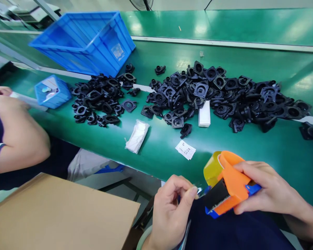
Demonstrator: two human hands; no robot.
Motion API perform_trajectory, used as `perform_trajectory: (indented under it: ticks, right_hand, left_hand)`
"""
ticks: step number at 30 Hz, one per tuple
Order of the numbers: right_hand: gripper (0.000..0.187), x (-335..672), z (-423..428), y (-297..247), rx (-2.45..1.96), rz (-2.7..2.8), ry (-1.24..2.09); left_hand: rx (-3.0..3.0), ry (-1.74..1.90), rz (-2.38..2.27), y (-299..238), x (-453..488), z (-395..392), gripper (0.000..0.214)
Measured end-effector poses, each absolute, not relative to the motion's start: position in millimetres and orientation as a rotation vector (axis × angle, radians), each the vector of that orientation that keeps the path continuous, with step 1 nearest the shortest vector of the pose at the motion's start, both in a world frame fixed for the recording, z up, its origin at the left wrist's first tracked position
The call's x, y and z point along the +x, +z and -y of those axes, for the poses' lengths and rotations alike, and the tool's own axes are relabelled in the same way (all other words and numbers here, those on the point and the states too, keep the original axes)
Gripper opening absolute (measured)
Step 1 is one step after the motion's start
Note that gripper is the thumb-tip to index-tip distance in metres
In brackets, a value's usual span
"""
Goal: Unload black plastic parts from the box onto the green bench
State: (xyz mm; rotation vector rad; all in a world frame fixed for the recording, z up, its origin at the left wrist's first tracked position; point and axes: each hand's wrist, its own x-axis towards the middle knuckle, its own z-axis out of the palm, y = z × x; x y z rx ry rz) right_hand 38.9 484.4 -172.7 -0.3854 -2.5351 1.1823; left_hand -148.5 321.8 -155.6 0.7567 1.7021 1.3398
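Note:
My right hand (266, 189) grips an orange and blue tape dispenser (233, 191) that carries a roll of yellowish clear tape (212, 168). Just left of it, my left hand (172, 208) is closed, thumb and forefinger pinching a short clear piece of tape (199, 191) near the dispenser's toothed edge. Whether that piece is still joined to the roll, I cannot tell. Beyond my hands, small paper slips with writing (185, 149) lie on the green bench (161, 163). A white wrapped bundle (137, 136) lies further left.
Heaps of black plastic housings (174, 90) spread across the bench, with a white block (204, 114) among them. A large blue crate (88, 41) and a small blue bin (53, 92) stand at left. A cardboard box (59, 211) is at lower left, near another person's arm (23, 128).

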Motion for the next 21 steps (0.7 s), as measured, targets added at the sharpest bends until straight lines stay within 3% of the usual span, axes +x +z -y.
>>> perform_trajectory:
  ticks: [6, 21]
  right_hand:
    - [0.039, 30.3, -484.8, -160.1, -0.645, 2.611, 1.615]
    - [0.049, 35.8, -474.7, -174.4, -0.796, 2.317, 2.007]
  left_hand:
    - [0.910, 1.292, -1.753, -154.9, -152.2, -324.7, 0.018]
    - [0.900, 1.200, -1.782, -152.1, -161.5, -338.6, 0.021]
